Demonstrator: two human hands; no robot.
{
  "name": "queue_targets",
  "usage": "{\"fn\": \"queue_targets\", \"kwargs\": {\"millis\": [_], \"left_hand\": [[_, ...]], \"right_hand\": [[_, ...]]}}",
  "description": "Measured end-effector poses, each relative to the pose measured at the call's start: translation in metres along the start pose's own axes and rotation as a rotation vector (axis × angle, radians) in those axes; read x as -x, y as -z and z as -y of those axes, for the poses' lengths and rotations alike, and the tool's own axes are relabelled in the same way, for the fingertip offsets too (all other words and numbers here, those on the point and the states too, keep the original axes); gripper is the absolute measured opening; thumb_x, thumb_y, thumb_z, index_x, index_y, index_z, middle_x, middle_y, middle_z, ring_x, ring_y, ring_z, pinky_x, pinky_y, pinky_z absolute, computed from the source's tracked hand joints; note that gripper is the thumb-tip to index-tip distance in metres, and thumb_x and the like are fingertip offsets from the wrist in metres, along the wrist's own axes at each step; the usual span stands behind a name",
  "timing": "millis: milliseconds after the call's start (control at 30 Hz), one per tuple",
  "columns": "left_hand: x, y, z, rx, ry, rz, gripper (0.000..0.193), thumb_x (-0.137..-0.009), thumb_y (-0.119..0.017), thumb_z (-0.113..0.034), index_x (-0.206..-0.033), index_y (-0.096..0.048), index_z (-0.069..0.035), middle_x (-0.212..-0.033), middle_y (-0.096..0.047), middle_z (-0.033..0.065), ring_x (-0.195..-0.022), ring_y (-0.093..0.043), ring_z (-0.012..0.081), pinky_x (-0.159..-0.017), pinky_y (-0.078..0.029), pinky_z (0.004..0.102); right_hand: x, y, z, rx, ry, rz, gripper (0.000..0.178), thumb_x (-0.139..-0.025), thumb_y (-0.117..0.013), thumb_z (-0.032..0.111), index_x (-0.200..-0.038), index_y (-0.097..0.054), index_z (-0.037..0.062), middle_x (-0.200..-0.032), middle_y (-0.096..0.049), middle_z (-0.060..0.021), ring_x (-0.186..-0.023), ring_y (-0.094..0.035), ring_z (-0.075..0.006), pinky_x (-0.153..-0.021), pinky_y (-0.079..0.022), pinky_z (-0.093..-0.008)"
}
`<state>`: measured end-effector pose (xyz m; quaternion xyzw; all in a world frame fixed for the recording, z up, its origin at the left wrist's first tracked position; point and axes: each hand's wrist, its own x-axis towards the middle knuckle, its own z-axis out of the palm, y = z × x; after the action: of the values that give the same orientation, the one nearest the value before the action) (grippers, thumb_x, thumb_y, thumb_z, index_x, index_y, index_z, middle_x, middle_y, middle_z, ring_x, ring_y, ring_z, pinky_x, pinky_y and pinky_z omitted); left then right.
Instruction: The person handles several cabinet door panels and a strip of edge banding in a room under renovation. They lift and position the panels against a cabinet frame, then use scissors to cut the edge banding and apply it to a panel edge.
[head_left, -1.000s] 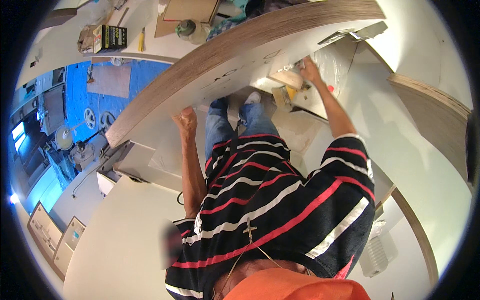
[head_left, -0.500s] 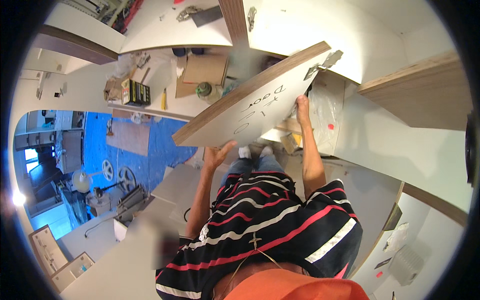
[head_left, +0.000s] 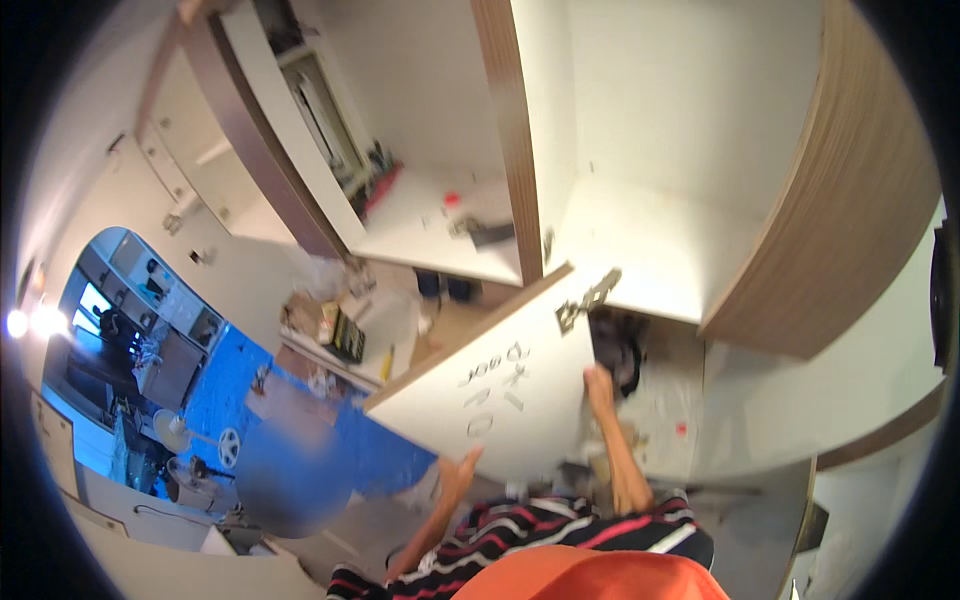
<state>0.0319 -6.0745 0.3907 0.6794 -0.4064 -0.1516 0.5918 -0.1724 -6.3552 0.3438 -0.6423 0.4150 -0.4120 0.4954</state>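
Observation:
A white cabinet door [head_left: 520,420] with a wood-grain edge is held tilted in front of me, handwriting on its white face. My left hand [head_left: 459,474] grips its lower left edge, thumb on the white face. On the right edge, my right hand [head_left: 599,388] is closed round the panel, its fingers partly hidden behind. A metal hinge [head_left: 588,300] sticks out from the door's upper right corner. Just beyond that corner is the open white cabinet compartment [head_left: 640,240], with an upright wood-edged divider [head_left: 508,130] left of it.
An open wood-grain door [head_left: 830,210] hangs at the right. On the counter at the left lie a dark box [head_left: 341,333] and a yellow knife-like tool [head_left: 387,362]. A fan [head_left: 175,430] stands near blue floor covering [head_left: 235,375]. Loose hardware [head_left: 465,228] lies inside the left compartment.
The view has tilted up, showing more of the cabinet interiors. Both hands still hold the door, now seen lower in the picture with more of its white face showing.

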Motion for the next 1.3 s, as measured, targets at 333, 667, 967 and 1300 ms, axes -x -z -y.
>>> {"fn": "queue_targets", "kwargs": {"millis": [333,667,967,1300], "left_hand": [[-0.032,0.061,-0.162,0.068,-0.149,-0.389,0.045,-0.094,-0.061,-0.019,-0.125,-0.050,0.011,-0.116,-0.061,0.0206,-0.105,-0.059,0.0275,-0.093,-0.045,0.0387],[-0.078,0.075,-0.351,-0.088,-0.626,-0.541,0.052,-0.100,-0.052,-0.018,-0.141,-0.035,0.009,-0.137,-0.047,0.0215,-0.126,-0.046,0.0286,-0.108,-0.032,0.0384],[-0.114,0.068,-0.406,-0.275,-0.709,-0.514,0.049,-0.104,-0.050,-0.026,-0.137,-0.042,0.009,-0.129,-0.055,0.0211,-0.118,-0.052,0.0266,-0.105,-0.037,0.0366],[-0.099,0.125,-0.397,-0.123,-0.485,-0.623,0.056,-0.103,-0.051,-0.038,-0.133,-0.047,0.008,-0.121,-0.061,0.0188,-0.104,-0.062,0.0247,-0.088,-0.051,0.0318]], "right_hand": [[-0.023,0.009,0.214,-0.214,0.379,0.263,0.056,-0.104,-0.043,0.044,-0.121,-0.059,-0.0071,-0.102,-0.069,-0.0131,-0.096,-0.059,-0.0174,-0.089,-0.047,-0.0329],[-0.093,0.009,0.380,-0.505,0.643,0.228,0.049,-0.104,-0.045,0.043,-0.111,-0.059,-0.0037,-0.092,-0.055,0.0006,-0.086,-0.047,-0.0104,-0.082,-0.043,-0.0272],[-0.120,-0.009,0.406,-0.709,0.518,0.219,0.071,-0.100,-0.046,0.057,-0.127,-0.054,-0.0085,-0.123,-0.060,-0.0156,-0.121,-0.054,-0.0207,-0.108,-0.038,-0.0322],[-0.093,-0.002,0.426,-0.695,0.632,0.493,0.061,-0.104,-0.039,0.049,-0.120,-0.052,-0.0081,-0.114,-0.055,-0.0216,-0.113,-0.053,-0.0286,-0.103,-0.040,-0.0419]]}}
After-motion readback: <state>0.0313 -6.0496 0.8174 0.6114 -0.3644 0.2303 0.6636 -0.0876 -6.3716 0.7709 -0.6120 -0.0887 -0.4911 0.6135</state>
